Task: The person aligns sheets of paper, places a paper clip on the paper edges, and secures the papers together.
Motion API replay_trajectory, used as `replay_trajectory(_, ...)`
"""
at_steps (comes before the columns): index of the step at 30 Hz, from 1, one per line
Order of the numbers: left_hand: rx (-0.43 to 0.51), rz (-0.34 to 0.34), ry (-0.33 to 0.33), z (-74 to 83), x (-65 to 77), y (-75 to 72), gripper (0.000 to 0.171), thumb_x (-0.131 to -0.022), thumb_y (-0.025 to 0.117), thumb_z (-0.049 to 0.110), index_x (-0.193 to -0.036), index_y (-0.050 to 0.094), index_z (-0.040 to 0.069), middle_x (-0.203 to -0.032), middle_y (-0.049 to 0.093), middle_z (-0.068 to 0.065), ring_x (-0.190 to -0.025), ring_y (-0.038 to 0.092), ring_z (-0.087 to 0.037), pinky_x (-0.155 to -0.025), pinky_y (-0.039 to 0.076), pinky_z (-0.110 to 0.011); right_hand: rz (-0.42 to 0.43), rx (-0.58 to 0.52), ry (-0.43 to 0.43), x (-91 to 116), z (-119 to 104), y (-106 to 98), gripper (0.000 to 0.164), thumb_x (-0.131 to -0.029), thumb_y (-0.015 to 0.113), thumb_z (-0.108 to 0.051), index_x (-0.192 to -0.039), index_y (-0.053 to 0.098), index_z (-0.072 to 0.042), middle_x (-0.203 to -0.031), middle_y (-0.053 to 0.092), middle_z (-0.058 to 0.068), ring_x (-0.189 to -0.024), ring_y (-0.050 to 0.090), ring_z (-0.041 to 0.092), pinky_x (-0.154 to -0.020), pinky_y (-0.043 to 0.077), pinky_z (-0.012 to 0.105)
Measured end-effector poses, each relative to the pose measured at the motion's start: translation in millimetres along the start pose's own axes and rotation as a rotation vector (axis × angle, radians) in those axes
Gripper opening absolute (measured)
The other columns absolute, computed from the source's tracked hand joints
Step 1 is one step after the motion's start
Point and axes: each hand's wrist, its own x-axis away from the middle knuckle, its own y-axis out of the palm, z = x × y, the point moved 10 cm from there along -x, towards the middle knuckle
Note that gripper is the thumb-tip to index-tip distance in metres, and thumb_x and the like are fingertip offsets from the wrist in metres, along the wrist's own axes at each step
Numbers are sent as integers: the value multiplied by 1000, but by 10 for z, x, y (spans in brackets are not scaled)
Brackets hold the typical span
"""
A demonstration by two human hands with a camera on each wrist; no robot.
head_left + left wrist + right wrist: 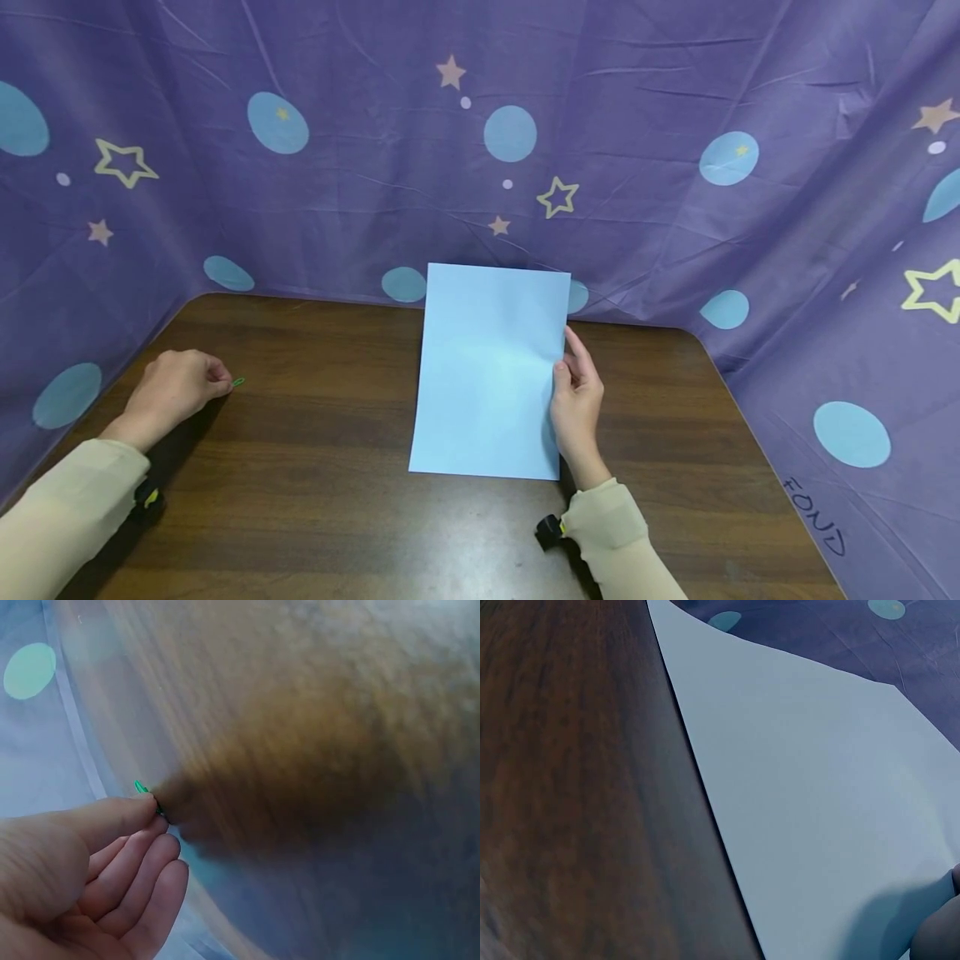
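Observation:
My left hand (174, 387), at the left side of the table, pinches a small green paper clip (238, 382) between thumb and index finger. The left wrist view shows the same paper clip (141, 787) poking out past the thumb tip, the other fingers curled loosely below. A light blue sheet of paper (487, 375) is at the middle, its top overlapping the curtain behind. With thumb in front, my right hand (579, 408) grips the sheet's right edge. The right wrist view has the paper (802, 772) large, with only a bit of thumb at the lower right.
A brown wooden table (315, 517) lies under both hands. Around its back and sides hangs a purple curtain (360, 125) with stars and blue dots. A black wrist camera (550, 532) sits by the right sleeve.

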Motion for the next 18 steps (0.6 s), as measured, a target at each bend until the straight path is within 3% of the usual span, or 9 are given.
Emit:
replay_trajectory(4,-1,-21,-11,-35,-20,9,16,-89,81,11,-74,74,14,-75,71,2,-69,56,-19,-61,44,-39,-3,6,1,3,-9,2,58,-105,54,10,-151,62,-25,-109,65,18,-82,49,16,-67,42,17)
replay_trajectory(10,3,-44,-30,-82,-36,37,15,-89,79,13,-75,74,15,-75,71,3,-70,57,-20,-63,46,-41,2,10,11,2,12,3,57,-105,54,10,-152,61,-22,-115,66,20,-85,50,18,-69,42,17)
replay_trajectory(18,17,-62,-49,-91,-19,50,14,-92,77,13,-78,74,14,-78,74,1,-74,59,-22,-67,45,-43,5,18,22,26,-93,25,55,-104,50,14,-153,57,-10,-116,64,28,-85,50,20,-69,41,16)
